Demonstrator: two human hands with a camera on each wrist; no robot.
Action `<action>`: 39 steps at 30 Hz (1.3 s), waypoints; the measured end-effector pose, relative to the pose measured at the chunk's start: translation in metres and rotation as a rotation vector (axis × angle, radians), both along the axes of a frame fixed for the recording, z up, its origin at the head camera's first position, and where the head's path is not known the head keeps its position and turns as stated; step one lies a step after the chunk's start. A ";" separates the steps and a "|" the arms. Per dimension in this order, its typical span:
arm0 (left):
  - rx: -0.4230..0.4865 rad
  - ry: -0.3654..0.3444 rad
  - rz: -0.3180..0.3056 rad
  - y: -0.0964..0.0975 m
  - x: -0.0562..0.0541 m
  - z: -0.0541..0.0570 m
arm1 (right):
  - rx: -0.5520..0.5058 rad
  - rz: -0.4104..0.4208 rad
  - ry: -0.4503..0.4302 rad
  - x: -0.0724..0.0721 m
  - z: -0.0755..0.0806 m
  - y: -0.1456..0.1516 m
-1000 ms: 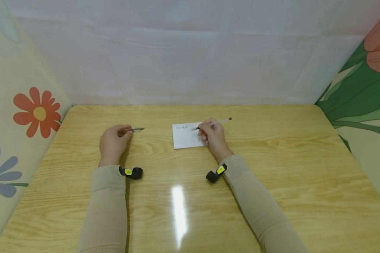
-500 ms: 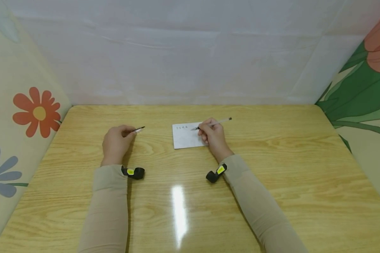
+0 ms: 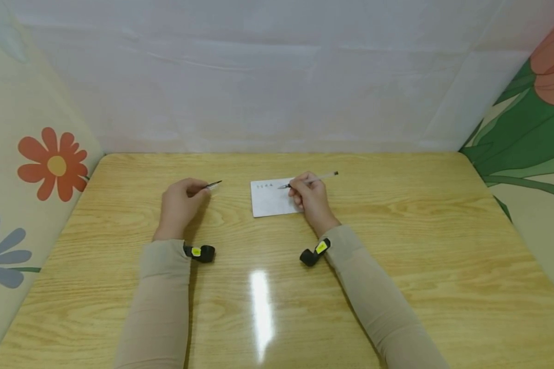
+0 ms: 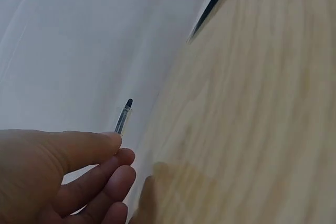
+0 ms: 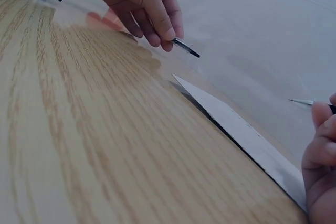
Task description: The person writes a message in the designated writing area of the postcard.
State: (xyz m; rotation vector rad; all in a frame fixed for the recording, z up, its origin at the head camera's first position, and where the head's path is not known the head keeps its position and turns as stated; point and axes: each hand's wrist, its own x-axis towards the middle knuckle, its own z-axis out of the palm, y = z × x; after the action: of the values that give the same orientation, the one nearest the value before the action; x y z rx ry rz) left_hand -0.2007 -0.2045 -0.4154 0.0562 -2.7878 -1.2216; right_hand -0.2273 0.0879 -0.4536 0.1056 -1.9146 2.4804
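Note:
In the head view my left hand [image 3: 180,207] pinches a small clear pen cap with a black clip [image 3: 213,184] between thumb and fingertips, a little above the table. The left wrist view shows the dark end of the pen cap [image 4: 125,116] pointing up, away from the thumb. My right hand [image 3: 310,197] grips an uncapped gel pen [image 3: 322,177] with a clear barrel and black end, its metal tip over the card. The white card [image 3: 272,202] lies flat under that hand, a short row of handwritten marks near its top left. The right hand hides the card's right part.
The wood-grain table [image 3: 397,287] runs back to a white cloth backdrop [image 3: 277,77]. Flower-painted panels stand left [image 3: 55,241] and right [image 3: 535,138]. Each sleeve cuff bears a black wrist camera; a light streak reflects off the table front.
My left hand has moved right, towards the card, with the pen cap, whose free end now tilts up more. The right hand, pen and card have stayed in place.

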 end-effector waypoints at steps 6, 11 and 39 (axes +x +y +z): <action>0.035 -0.016 -0.060 0.011 -0.002 0.003 | -0.012 0.000 -0.003 0.001 0.002 -0.001; 0.081 -0.047 -0.116 0.022 -0.003 0.004 | -0.025 -0.004 -0.006 0.001 0.002 -0.001; 0.232 -0.051 -0.200 0.072 -0.001 -0.002 | -0.100 0.017 0.031 0.000 0.001 -0.001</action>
State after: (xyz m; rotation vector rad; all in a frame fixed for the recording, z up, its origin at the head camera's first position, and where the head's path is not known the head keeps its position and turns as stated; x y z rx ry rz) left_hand -0.2017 -0.1325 -0.4171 -0.1818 -2.7327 -1.6077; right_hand -0.2271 0.0865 -0.4531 0.1587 -1.7824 2.5636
